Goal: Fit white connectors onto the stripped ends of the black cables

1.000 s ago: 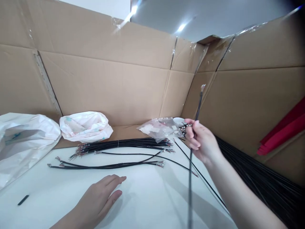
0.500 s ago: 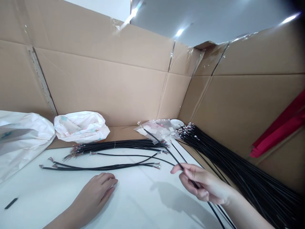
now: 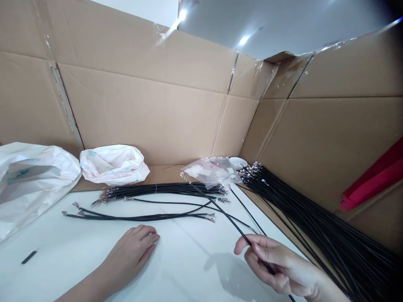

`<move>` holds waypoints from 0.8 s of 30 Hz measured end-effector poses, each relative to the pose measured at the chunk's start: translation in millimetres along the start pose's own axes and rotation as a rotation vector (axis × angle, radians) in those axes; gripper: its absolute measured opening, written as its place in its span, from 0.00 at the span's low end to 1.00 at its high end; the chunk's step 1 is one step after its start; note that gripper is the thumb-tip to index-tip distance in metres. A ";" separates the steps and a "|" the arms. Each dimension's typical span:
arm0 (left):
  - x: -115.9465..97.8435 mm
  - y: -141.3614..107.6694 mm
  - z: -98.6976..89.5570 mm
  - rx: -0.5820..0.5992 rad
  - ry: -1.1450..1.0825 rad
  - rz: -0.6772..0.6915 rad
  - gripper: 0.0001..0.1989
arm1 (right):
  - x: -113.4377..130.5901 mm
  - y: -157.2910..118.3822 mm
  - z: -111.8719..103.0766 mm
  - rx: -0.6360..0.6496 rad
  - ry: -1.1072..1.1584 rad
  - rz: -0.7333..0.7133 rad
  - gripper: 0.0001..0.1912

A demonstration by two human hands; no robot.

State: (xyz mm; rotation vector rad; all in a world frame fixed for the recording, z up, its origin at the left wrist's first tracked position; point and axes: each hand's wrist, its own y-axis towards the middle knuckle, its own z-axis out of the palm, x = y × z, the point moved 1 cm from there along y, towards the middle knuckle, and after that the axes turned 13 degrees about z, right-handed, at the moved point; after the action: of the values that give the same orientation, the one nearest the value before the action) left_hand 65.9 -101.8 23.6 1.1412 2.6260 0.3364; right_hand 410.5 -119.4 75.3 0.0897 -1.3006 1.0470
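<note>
My right hand is closed around a black cable that slants up to the left and ends in bare coloured wires. My left hand rests palm down on the white table, its fingers together and slightly curled; whatever is under the palm is hidden. Beyond it lie a few loose black cables with stripped ends. Behind those is a tied bundle of black cables. Another thin cable lies beyond my right hand.
A thick pile of long black cables runs along the right. White plastic bags stand at the back left. A clear bag and white dish sit near the cardboard wall. A short black strip lies left.
My right hand has moved down and slightly right with the cable, whose wired end sits lower. The whole view has shifted a little. My left hand stays on the table.
</note>
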 end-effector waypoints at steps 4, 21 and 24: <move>1.4 -1.1 1.2 0.007 0.008 0.002 0.14 | 5.1 -5.9 -1.7 -0.098 0.076 0.028 0.20; 1.4 -1.3 4.7 0.077 -0.026 -0.020 0.14 | 7.2 -5.9 -127.9 -0.982 -0.110 -0.031 0.18; 0.8 -1.3 4.0 0.078 -0.032 -0.020 0.14 | -1.5 0.4 -137.0 -1.076 -0.268 0.010 0.19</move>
State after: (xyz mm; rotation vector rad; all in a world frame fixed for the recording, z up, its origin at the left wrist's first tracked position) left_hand 65.8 -101.6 19.3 1.1336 2.6423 0.2118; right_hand 511.4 -39.3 28.6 -0.6065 -1.9555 0.2364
